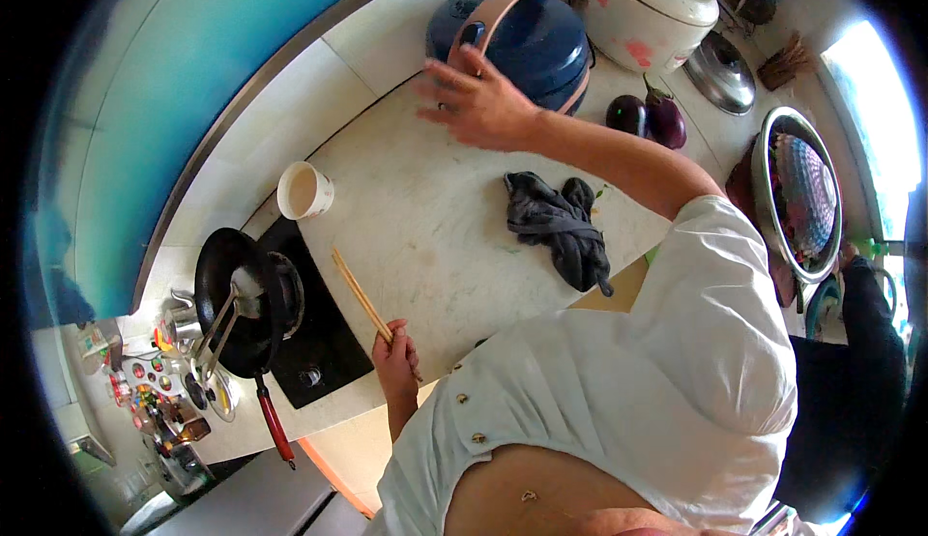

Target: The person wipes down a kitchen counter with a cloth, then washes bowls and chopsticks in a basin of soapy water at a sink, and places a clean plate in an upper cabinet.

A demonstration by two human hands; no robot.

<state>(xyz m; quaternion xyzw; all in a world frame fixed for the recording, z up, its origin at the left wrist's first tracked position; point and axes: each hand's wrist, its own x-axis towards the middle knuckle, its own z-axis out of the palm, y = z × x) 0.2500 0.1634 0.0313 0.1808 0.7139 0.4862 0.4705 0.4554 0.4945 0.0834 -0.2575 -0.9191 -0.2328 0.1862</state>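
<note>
My left hand is closed around a pair of wooden chopsticks, their free ends pointing up-left over the worktop. My right hand is slightly blurred, with its fingers spread, over or against the front of a dark blue rice cooker with a pinkish carrying handle. Whether it touches the cooker cannot be told. A crumpled dark grey cloth lies below my right forearm. A paper cup stands near the wall. Left of the chopsticks, a black wok holds metal utensils on the black hob.
Two eggplants, a white cooker and a metal lid are at the upper right. Another person's dark sleeve is beside a metal basin. Bottles crowd the lower left; the wok's red handle overhangs the counter edge.
</note>
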